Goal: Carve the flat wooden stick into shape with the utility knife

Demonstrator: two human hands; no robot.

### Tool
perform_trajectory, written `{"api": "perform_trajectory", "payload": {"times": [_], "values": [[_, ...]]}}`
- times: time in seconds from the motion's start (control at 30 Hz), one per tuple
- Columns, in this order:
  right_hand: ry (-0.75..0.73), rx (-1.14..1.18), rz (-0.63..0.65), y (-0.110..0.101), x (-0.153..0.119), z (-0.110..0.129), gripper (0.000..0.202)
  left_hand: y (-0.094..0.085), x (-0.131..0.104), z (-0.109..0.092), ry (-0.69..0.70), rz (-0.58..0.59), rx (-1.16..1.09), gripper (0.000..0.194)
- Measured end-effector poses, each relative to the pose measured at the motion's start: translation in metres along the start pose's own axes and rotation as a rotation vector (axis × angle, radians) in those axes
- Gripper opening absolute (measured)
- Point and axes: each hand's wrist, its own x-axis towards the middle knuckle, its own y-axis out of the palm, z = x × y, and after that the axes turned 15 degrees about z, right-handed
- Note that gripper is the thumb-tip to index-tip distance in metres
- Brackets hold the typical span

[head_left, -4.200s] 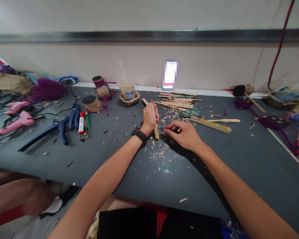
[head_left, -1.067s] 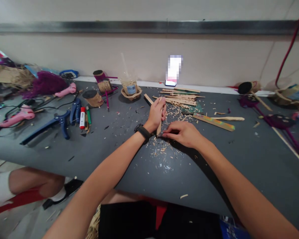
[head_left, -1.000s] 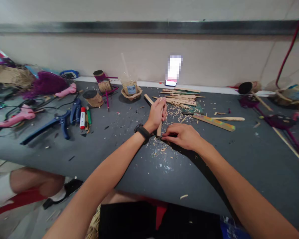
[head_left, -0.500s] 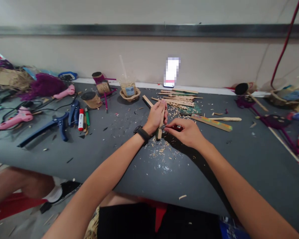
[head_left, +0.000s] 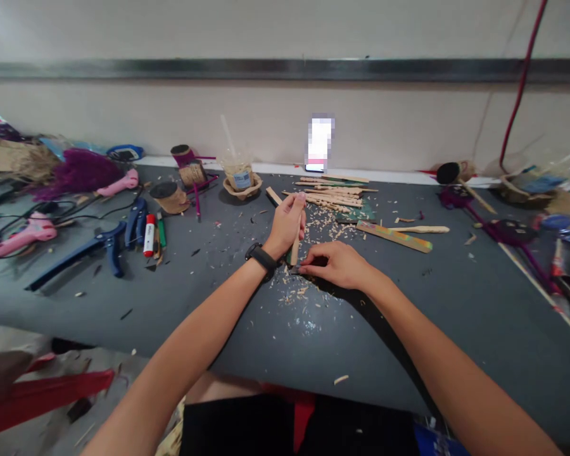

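Note:
My left hand [head_left: 287, 221], with a black watch on its wrist, is closed around a pale wooden stick [head_left: 295, 251]. The stick slants down toward me over the grey table. At its lower end, my right hand [head_left: 339, 265] pinches a small thin blade [head_left: 295, 270] between thumb and fingertips; most of the blade is hidden by the fingers. Wood shavings [head_left: 302, 292] lie scattered under and around both hands. Just beyond them is a pile of carved sticks [head_left: 337, 197]. A flat wooden strip with coloured marks [head_left: 394, 237] rests to the right.
A lit phone [head_left: 319, 144] leans on the wall behind the sticks. Left of my hands stand a drink cup [head_left: 239, 174] and a red-and-white marker [head_left: 149, 235]. Farther left lie blue-handled cutters [head_left: 109, 244] and pink glue guns [head_left: 33, 233]. Another person's leg [head_left: 2, 380] shows at lower left.
My right hand has slid down the stick toward me, bringing the blade to its lower end. The view has shifted slightly, and the other person's leg has moved left.

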Motion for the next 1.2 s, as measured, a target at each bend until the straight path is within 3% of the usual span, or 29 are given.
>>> {"api": "perform_trajectory", "payload": {"times": [0.1,0.23,0.43,0.63,0.93,1.2], "values": [[-0.005,0.076,-0.013,-0.001,0.0,-0.001,0.02,0.0,-0.001,-0.004,0.006,0.02,-0.029,0.037],[0.0,0.145,-0.129,-0.005,-0.002,-0.005,0.017,-0.001,-0.001,-0.006,-0.002,0.072,-0.12,0.033],[-0.006,0.063,-0.281,-0.014,-0.005,-0.007,0.014,-0.002,-0.001,-0.007,-0.142,0.037,-0.1,0.048],[0.011,0.016,-0.24,-0.013,-0.007,-0.005,0.012,-0.006,-0.001,-0.008,-0.17,-0.052,-0.043,0.055],[-0.075,0.031,-0.286,-0.005,0.0,-0.003,0.012,-0.005,0.002,-0.004,-0.163,-0.032,-0.04,0.06],[-0.079,-0.063,-0.125,-0.007,0.002,0.0,0.018,-0.003,-0.002,-0.005,-0.095,0.044,0.026,0.066]]}}
